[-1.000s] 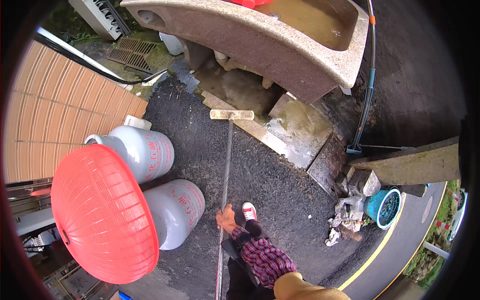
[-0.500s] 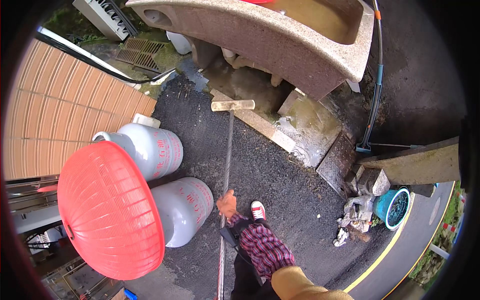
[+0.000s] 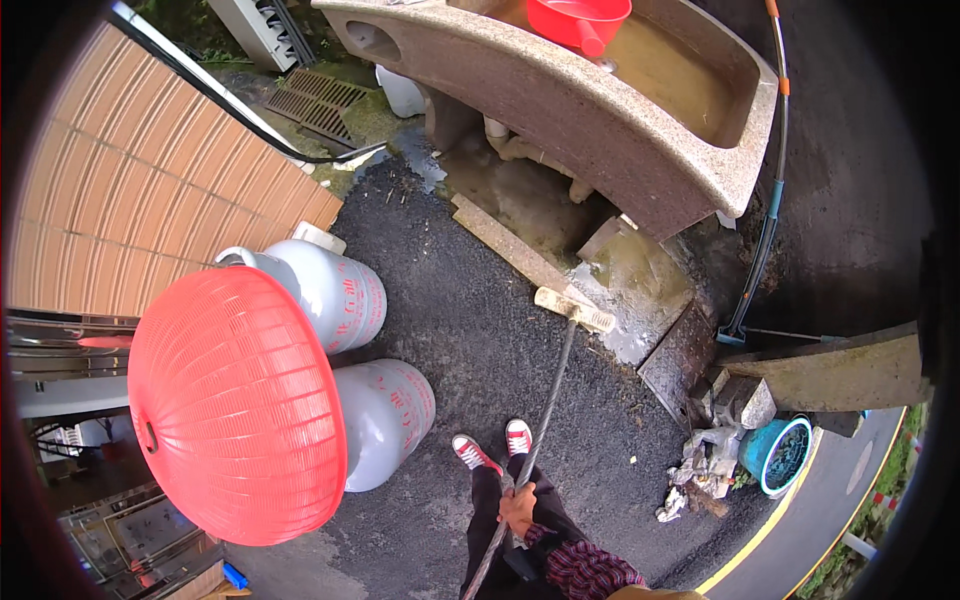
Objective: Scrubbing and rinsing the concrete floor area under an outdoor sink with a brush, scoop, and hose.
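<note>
My right hand (image 3: 517, 508) is closed round the twisted grey handle of a long-handled scrub brush (image 3: 553, 388). The handle slants from the lower edge up to the pale T-shaped brush head (image 3: 575, 308). That head is at the stone kerb (image 3: 515, 245), over the edge between black asphalt and wet concrete. A plaid sleeve (image 3: 590, 568) covers my right forearm. My red-and-white shoes (image 3: 475, 453) stand on the asphalt just beyond my hand. My left hand is not in view.
At the left, a red plastic basket (image 3: 235, 400) sits over grey gas cylinders (image 3: 395, 415). A stone sink (image 3: 610, 130) stands ahead, with a red dipper (image 3: 575, 20) in its murky water. A blue-and-orange pole (image 3: 765, 215), rubbish (image 3: 700, 470) and a teal bucket (image 3: 775, 455) are on the right.
The brush head has swung right and closer to me, from the kerb's left end. My right hand has moved down and right, still gripping the handle. The view has shifted, showing the dipper.
</note>
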The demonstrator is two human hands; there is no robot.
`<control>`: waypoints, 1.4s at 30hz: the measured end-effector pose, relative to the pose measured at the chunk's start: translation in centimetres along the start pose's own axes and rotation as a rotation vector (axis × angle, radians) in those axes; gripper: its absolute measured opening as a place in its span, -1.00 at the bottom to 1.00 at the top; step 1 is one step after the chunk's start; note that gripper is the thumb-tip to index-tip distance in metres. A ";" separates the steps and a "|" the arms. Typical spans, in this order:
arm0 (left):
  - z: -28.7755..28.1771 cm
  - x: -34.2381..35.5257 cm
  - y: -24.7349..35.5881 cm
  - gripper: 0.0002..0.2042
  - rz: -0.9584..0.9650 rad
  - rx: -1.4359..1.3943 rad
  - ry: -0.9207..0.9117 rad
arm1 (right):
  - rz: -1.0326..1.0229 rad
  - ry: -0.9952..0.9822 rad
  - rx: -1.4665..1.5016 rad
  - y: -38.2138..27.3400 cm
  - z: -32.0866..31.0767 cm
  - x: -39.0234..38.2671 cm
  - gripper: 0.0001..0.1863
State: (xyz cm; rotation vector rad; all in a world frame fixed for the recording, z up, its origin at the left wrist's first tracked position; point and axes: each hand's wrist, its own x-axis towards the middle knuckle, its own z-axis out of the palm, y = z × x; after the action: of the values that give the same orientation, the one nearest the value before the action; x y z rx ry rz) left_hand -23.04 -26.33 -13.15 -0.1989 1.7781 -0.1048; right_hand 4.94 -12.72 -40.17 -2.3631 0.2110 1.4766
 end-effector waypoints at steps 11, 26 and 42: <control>15.1 4.4 10.6 -0.84 0.485 0.158 -0.148 | -0.508 -0.006 -0.110 -21.4 7.3 12.2 -0.71; -0.2 -0.3 4.5 -0.79 0.118 0.130 -0.202 | -0.101 0.066 0.084 0.2 0.5 4.1 -0.71; 13.2 -2.9 13.3 -0.67 1.097 1.261 -0.203 | -0.103 0.063 0.811 0.0 -10.9 12.1 -0.89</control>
State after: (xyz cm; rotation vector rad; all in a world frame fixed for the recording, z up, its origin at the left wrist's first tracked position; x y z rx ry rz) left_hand -10.57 -12.28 -15.59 1.5668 1.1250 -0.3582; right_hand 19.52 -16.05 -46.66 -1.7224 0.5703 0.9963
